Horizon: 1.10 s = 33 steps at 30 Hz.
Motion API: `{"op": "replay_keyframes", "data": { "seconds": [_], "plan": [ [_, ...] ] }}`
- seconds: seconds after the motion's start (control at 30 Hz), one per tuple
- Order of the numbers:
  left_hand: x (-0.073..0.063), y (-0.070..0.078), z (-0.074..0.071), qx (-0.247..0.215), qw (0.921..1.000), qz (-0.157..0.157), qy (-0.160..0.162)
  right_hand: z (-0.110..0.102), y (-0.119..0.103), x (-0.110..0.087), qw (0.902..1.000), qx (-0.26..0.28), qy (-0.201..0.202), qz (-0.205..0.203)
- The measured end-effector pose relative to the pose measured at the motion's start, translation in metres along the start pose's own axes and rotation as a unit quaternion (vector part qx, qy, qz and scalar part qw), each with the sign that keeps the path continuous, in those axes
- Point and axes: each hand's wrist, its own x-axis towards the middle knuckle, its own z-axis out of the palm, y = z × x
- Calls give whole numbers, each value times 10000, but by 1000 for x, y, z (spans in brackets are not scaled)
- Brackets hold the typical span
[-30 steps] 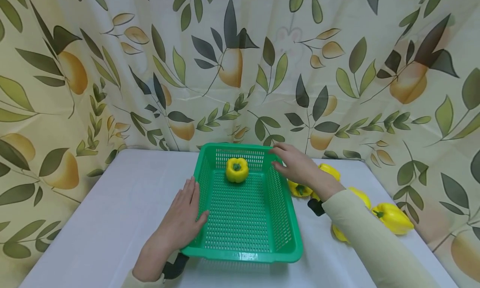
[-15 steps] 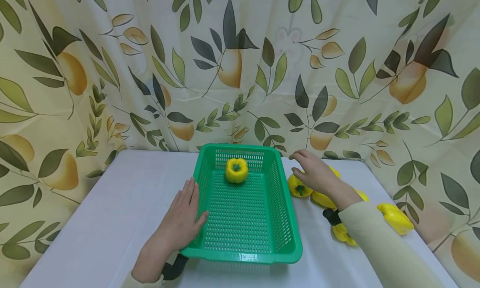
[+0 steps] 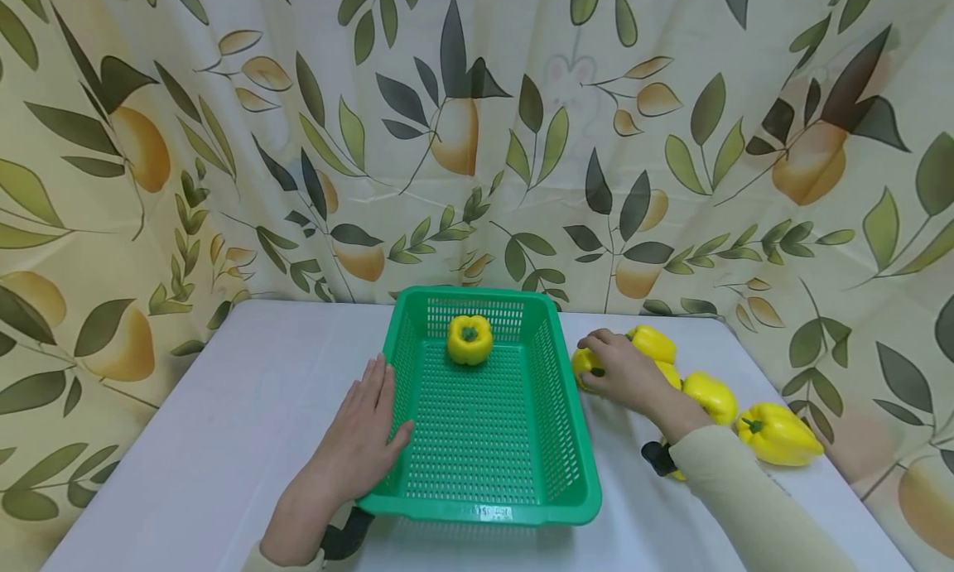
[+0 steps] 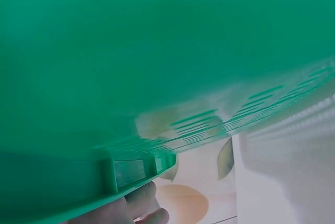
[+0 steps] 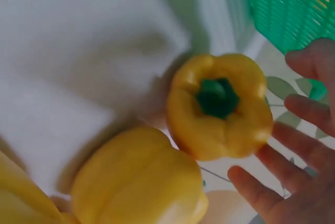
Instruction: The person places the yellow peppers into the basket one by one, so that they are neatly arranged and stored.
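A green plastic basket [image 3: 492,512] stands mid-table with one yellow bell pepper [image 3: 469,340] inside, stem up. My left hand [image 3: 354,439] rests along its left rim with straight fingers; in the left wrist view, its fingertips [image 4: 140,201] show just under the green rim. To the basket's right, my right hand [image 3: 629,379] reaches over another yellow bell pepper [image 3: 584,363], partly hiding it. From the right wrist, this bell pepper [image 5: 243,130] lies with its green stem toward the camera, and the spread fingers [image 5: 256,190] are right beside it.
More yellow bell peppers [image 3: 778,435] lie on the white-covered table [image 3: 201,439], right of the basket and around the right forearm. One is partly hidden by the sleeve [image 3: 745,489]. A leaf-and-fruit patterned curtain [image 3: 477,216] hangs behind the table's back edge.
My right hand has left the basket's far right corner, moved right, and lowered onto the nearest bell pepper outside. The left hand and basket have stayed in place.
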Motion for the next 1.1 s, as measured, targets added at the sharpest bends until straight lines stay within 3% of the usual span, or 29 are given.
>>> {"op": "replay_keyframes", "data": {
  "seconds": [0.43,0.87,1.1],
  "plan": [
    [0,-1,2,-24,10000,-7,36,28,3,-4,9982,-431,405,49],
    [0,0,1,24,10000,12,7,52,12,-9,9869,-1137,1137,-120],
    [0,0,1,33,10000,8,12,59,18,-8,9818,-1373,1298,-177]
  ]
}}
